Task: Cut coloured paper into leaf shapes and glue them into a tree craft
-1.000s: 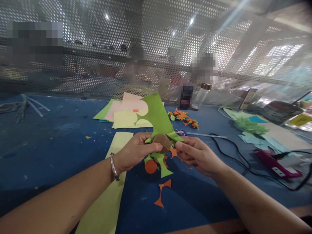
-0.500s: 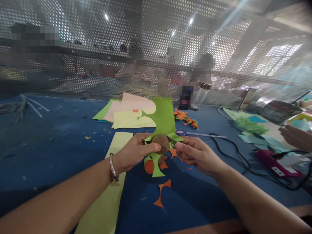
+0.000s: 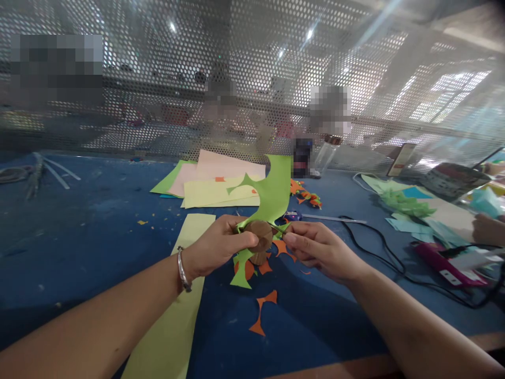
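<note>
My left hand (image 3: 226,243) is closed, its thumb pressing a round brown wooden disc (image 3: 261,231) flat against a sheet of green paper (image 3: 272,192). Curved bites are cut out of this sheet, and a narrow strip of it hangs below the disc. Between the fingertips of my right hand (image 3: 311,247) is a thin dark metal tool (image 3: 277,228), its tip at the disc's right edge; its exact kind is unclear. Beneath the hands lie orange paper scraps (image 3: 265,266) and another brown wooden piece (image 3: 258,258), partly covered.
Pink paper (image 3: 232,163) and pale yellow sheets (image 3: 213,192) lie behind my hands. A long yellow-green strip (image 3: 177,316) runs under my left wrist. To the right are a black cable (image 3: 379,252), a magenta power strip (image 3: 445,266) and another person's hand (image 3: 489,229). Perforated metal closes off the back.
The green sheet has turned about the disc: its upper part swung right and its lower strip left. Both my hands stay nearly in place. The other person's hand at right moved outward.
</note>
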A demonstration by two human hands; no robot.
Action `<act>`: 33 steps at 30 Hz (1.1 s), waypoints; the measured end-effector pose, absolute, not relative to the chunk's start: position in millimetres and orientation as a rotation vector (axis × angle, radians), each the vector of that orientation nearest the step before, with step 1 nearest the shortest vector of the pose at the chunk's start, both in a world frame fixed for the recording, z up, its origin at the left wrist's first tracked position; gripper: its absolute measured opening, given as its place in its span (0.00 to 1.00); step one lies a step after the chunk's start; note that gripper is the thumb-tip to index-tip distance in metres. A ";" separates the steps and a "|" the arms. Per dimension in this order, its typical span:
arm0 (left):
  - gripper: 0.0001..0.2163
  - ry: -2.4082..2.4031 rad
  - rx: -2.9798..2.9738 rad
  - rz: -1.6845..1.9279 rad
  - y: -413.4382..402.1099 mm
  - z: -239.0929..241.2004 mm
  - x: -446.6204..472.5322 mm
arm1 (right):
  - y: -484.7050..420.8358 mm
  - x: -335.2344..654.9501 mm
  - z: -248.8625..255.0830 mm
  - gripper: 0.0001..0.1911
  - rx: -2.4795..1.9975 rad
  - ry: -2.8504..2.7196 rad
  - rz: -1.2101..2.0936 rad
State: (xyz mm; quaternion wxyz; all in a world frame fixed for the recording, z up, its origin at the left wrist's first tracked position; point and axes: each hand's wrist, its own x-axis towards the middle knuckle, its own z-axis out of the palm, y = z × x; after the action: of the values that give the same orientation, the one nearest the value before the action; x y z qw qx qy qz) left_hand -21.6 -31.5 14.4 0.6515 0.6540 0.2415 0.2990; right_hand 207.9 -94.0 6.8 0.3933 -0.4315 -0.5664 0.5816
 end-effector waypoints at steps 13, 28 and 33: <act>0.03 0.516 1.481 0.668 -32.6 17.2 -21.9 | -96.3 207.4 8.2 0.21 -1.090 -1.445 1.489; 0.05 0.490 1.538 0.633 -30.8 14.5 -22.5 | -92.4 204.8 7.4 0.23 -1.142 -1.505 1.469; 0.07 0.595 1.451 0.783 -27.2 9.4 -21.8 | -93.5 206.6 8.6 0.23 -1.220 -1.523 1.373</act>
State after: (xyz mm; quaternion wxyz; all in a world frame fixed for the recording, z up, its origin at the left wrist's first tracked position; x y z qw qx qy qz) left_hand -21.8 -27.2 9.4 0.6398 0.6360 0.2610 0.3434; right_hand 206.6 -93.5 8.6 0.3689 -0.4753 -0.5933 0.5348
